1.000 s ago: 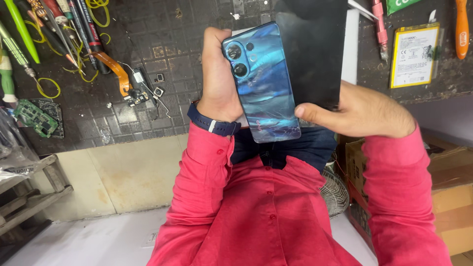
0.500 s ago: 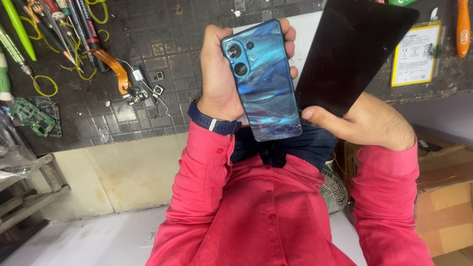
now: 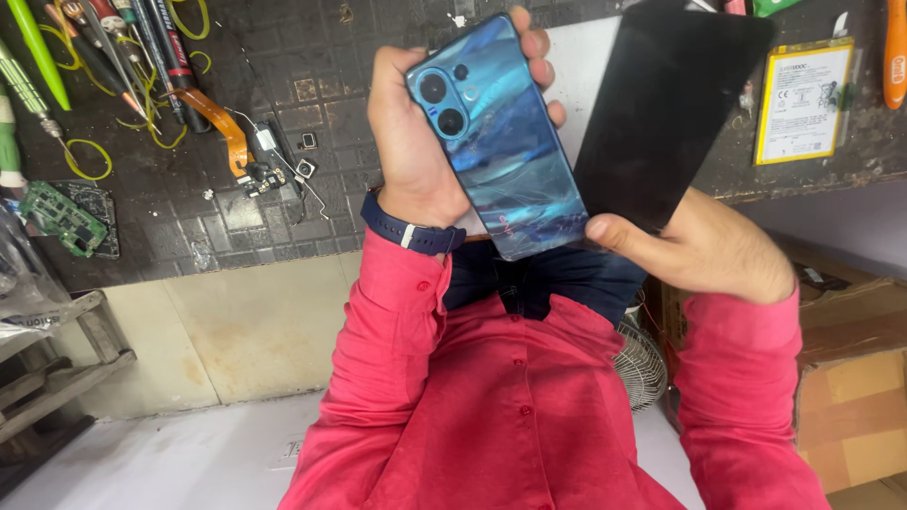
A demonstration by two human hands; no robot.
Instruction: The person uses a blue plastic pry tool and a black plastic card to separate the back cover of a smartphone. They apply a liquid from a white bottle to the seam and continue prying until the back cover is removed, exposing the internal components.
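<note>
hands point(image 3: 416, 142) farther apart, screen point(image 3: 666, 109) swung aside

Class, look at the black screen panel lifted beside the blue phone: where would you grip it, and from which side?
Grip the black screen panel by its thin long edges near the lower corner, coming from below, as the right hand does. It is flat, glossy and tilted, so pinching the edges probably spares the face.

Bright even light, sharp, slight glare

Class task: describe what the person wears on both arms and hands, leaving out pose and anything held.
Both arms wear long red shirt sleeves with buttoned cuffs. The left hand has a dark blue wristband with a small light clasp. The right hand is bare, with no glove or ring visible.
</note>
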